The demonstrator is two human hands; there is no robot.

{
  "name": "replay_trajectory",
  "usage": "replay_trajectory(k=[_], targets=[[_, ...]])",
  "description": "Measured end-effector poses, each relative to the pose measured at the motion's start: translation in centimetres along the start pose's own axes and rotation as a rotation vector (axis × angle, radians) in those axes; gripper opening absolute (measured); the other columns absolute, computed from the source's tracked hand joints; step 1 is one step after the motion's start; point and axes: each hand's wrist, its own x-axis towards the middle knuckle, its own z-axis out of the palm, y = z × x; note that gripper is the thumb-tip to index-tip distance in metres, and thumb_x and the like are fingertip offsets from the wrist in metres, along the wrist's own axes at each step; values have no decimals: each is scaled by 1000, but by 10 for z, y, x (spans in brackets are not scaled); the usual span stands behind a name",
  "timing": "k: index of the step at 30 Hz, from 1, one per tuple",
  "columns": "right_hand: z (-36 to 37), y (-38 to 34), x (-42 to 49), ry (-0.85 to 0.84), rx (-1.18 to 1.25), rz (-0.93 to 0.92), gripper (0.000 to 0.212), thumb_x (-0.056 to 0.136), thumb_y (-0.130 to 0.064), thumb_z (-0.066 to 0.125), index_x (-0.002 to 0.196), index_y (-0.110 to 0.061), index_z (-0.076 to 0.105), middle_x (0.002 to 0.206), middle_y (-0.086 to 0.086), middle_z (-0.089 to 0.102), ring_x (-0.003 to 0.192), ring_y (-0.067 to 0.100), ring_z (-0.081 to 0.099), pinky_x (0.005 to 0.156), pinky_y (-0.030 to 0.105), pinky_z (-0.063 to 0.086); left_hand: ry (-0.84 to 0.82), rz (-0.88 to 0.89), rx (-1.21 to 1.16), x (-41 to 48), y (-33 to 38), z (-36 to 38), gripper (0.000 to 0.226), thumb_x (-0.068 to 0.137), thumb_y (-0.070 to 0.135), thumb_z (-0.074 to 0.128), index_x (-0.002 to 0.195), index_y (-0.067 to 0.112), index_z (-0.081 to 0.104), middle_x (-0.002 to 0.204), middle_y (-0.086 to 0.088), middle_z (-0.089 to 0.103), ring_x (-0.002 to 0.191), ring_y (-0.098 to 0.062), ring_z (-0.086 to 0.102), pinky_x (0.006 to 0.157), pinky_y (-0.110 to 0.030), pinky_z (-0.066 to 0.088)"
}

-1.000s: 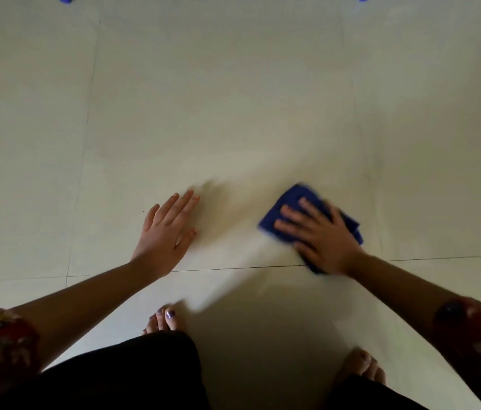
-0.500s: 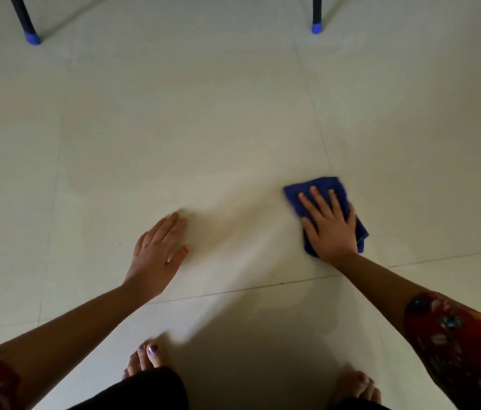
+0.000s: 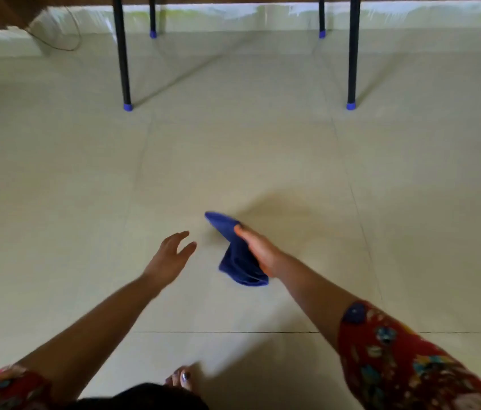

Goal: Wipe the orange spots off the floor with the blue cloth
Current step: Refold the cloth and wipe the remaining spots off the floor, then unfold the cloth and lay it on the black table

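Table legs [image 3: 124, 54] stand well ahead; I see right hand [image 3: 258, 250] gripping blue cloth [image 3: 237, 261], left hand [image 3: 171, 255] loose, empty.

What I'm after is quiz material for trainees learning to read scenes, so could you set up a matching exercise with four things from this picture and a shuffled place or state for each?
Things
1. blue cloth
2. left hand
3. right hand
4. table leg

States
A. fingers apart, holds nothing
B. dark, upright, blue cap at its foot
C. droops from a hand
D. grips the cloth

Pairs: 1-C, 2-A, 3-D, 4-B
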Motion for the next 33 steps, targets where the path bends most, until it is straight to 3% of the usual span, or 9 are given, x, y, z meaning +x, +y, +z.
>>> replay_trajectory(k=[4, 8, 12, 16, 18, 22, 25, 28, 33], targets=[[-20, -54, -50, -104, 580, 1, 30, 99, -36, 46, 100, -13, 65, 87, 7, 71, 82, 21, 69, 79, 33, 47, -124, 63, -231, -15, 62, -47, 32, 97, 37, 51, 125, 24, 59, 125, 8, 62, 114, -14, 59, 96, -30, 42], [-32, -97, -86, -224, 672, -54, 67, 93, -57, 39, 138, -9, 51, 140, 19, 51, 131, 35, 47, 116, 46, 24, -361, 211, -363, -42, 130, -67, 35, 90, 41, 60, 114, 17, 66, 113, -4, 70, 103, -20, 67, 90, -34, 53], [-45, -123, -111, -217, 721, -126, 73, 90, -62, 37, 136, -7, 52, 129, 18, 59, 117, 32, 58, 104, 43, 40, -546, 354, -168, -61, 182, -57, 37, 85, 31, 65, 118, 15, 61, 107, -3, 71, 95, -18, 68, 84, -33, 56], [-62, -134, -122, -141, 783, -158, 72, 94, -61, 27, 132, -6, 55, 122, 19, 64, 113, 32, 60, 96, 42, 43, -389, 402, -291, -70, 218, -50, 12, 87, 18, 63, 96, 9, 63, 83, -6, 62, 75, -16, 61, 68, -23, 53], [-67, -141, -126, -100, 708, -131, 60, 95, -55, 35, 124, -8, 59, 119, 15, 66, 112, 29, 60, 93, 39, 44, -252, 381, -384, -67, 229, -52, 12, 95, 12, 51, 92, 8, 61, 84, -7, 62, 77, -17, 62, 67, -23, 52], [-76, -159, -146, 41, 242, 27, 19, 82, -34, 58, 77, -16, 57, 68, -3, 59, 60, 13, 55, 57, 21, 37, -47, 221, -580, -62, 256, -58, 24, 98, 10, 35, 90, 5, 58, 87, -14, 63, 81, -24, 64, 73, -34, 56], [-77, -174, -155, 104, 120, -15, 34, 85, -49, 53, 99, -22, 67, 105, -12, 72, 106, 6, 63, 81, 23, 47, 28, 109, -672, -64, 281, -61, 28, 100, 16, 31, 91, 11, 58, 101, -14, 63, 96, -29, 62, 87, -41, 52], [-64, -211, -180, 114, 38, -309, 29, 92, -48, 49, 103, -30, 67, 105, -12, 71, 100, 6, 65, 90, 31, 47, 56, 91, -565, -75, 312, -72, 29, 101, 24, 33, 83, 17, 55, 90, -6, 61, 87, -23, 59, 88, -37, 48], [-48, -278, -245, 232, -39, -535, 7, 87, -19, 64, 85, -25, 67, 83, -17, 71, 79, 2, 67, 71, 22, 49, -37, 155, -365, -126, 375, -113, 9, 92, 15, 48, 86, 11, 54, 77, -10, 48, 69, -18, 47, 62, -27, 40]])
